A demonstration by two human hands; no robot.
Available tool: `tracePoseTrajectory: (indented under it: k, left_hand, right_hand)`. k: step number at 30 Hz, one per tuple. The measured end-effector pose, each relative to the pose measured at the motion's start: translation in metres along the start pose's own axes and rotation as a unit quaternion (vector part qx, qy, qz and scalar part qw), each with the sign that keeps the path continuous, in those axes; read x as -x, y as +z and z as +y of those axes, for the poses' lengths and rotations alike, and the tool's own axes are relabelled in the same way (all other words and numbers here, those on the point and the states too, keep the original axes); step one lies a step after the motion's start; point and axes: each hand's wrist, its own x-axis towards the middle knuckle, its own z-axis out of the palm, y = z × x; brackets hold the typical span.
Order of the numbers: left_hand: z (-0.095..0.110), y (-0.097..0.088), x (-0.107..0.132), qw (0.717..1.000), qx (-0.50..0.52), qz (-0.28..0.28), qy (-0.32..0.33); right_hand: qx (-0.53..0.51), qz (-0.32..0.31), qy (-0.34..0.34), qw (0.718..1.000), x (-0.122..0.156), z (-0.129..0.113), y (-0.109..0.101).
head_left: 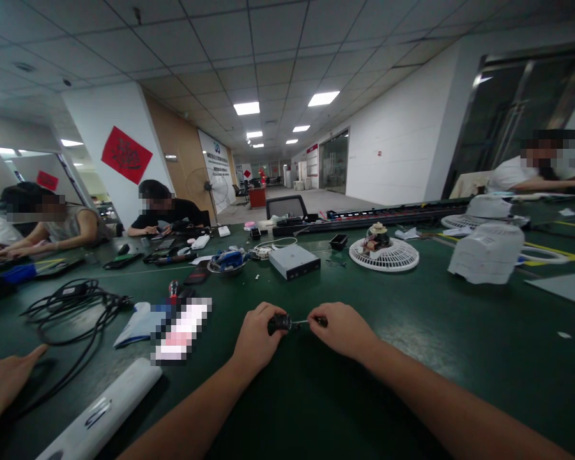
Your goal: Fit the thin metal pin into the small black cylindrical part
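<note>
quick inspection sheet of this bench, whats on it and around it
surface: green bench mat, mostly dark, with yellow tape lines at the far right
job's things: small black part with a thin metal shaft, held between both hands
clutter: white fan grille with a motor on it, silver metal box, bowl of blue parts, white plastic cover
hands: left hand and right hand each grip one end of the part
cables: black cord bundle coiled at the left
surroundings: seated co-workers along the bench, in a long, lit office hall
</note>
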Motion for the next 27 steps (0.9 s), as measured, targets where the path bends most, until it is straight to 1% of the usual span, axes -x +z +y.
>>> tracePoseTrajectory:
  k: [3, 6, 9, 11, 15, 17, 19, 22, 24, 27]
  left_hand:
    - [0.001, 0.0, 0.0, 1.0, -0.005, -0.001, 0.006]
    - [0.001, 0.001, 0.0, 1.0, -0.009, 0.002, 0.006]
    - [-0.001, 0.002, 0.0, 1.0, -0.01, 0.014, -0.01]
    - [-0.003, 0.003, 0.0, 0.999, -0.014, 0.031, -0.031]
    - [-0.011, 0.004, -0.001, 0.996, -0.024, 0.069, -0.054]
    - [-0.015, 0.006, -0.001, 0.996, -0.024, 0.063, -0.058]
    - [-0.017, 0.007, -0.001, 0.997, -0.023, 0.047, -0.062]
    - [-0.018, 0.009, -0.001, 0.998, -0.018, 0.029, -0.06]
    - [-0.016, 0.009, -0.001, 0.998, -0.014, 0.015, -0.054]
    - [-0.011, 0.007, -0.001, 0.999, -0.017, -0.011, -0.032]
  right_hand:
    - [-0.027, -0.018, -0.015, 0.999, 0.002, -0.002, 0.0]
    - [-0.034, -0.011, -0.005, 0.999, 0.003, -0.002, -0.001]
    - [-0.002, 0.01, 0.034, 0.999, 0.0, 0.001, -0.002]
    - [0.009, 0.025, 0.069, 0.997, -0.002, 0.005, -0.002]
    - [-0.031, 0.02, 0.124, 0.992, -0.007, 0.015, 0.003]
    - [-0.058, 0.019, 0.109, 0.992, -0.01, 0.018, 0.008]
    - [-0.086, 0.034, 0.078, 0.993, -0.012, 0.019, 0.015]
    - [-0.117, 0.009, 0.033, 0.992, -0.015, 0.016, 0.022]
    - [-0.137, -0.001, 0.018, 0.99, -0.015, 0.014, 0.023]
    - [-0.189, 0.012, -0.011, 0.982, -0.012, 0.01, 0.02]
